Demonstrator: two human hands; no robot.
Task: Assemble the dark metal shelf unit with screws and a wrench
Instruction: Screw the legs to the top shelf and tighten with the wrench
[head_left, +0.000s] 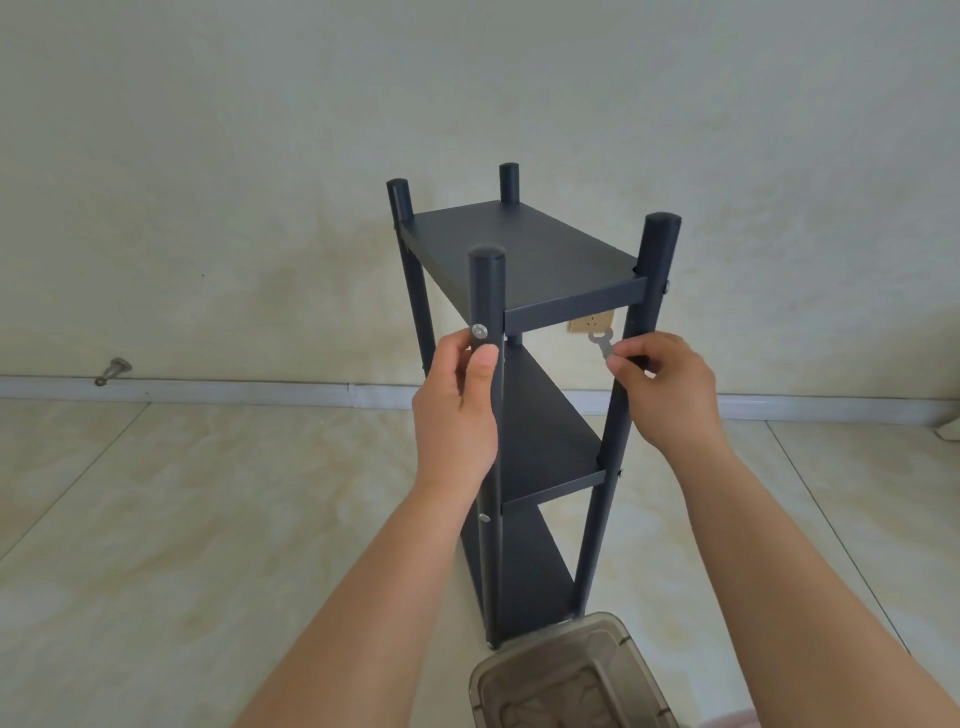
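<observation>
My left hand (457, 410) wraps the near-left round post (487, 395) of the dark metal three-tier shelf unit (524, 260), thumb pressed along the tube just below a silver washer-head screw (479, 331) at the top tier's corner. My right hand (662, 389) pinches the end of a small flat grey stamped wrench (600, 343) between thumb and fingertips, holding it in the air under the top shelf's front rail, beside the near-right post and well apart from that screw.

The unit stands upright on the pale marbled tile floor (182, 519), close to a cream wall. A second silver screw (484, 517) shows lower on the same post, at the middle tier. At my feet sits a smoky translucent plastic box (571, 675); I cannot make out what is inside.

My worry is the wrench: it is thin, I hold it only by its tip, and it could twist out of my fingers and drop to the tiles or skate off the screw head. The frame is tall and narrow, so if I lean on the wrench while my left hand slackens, the whole thing may tip or rack out of square. A screw driven in crooked could cross-thread.
</observation>
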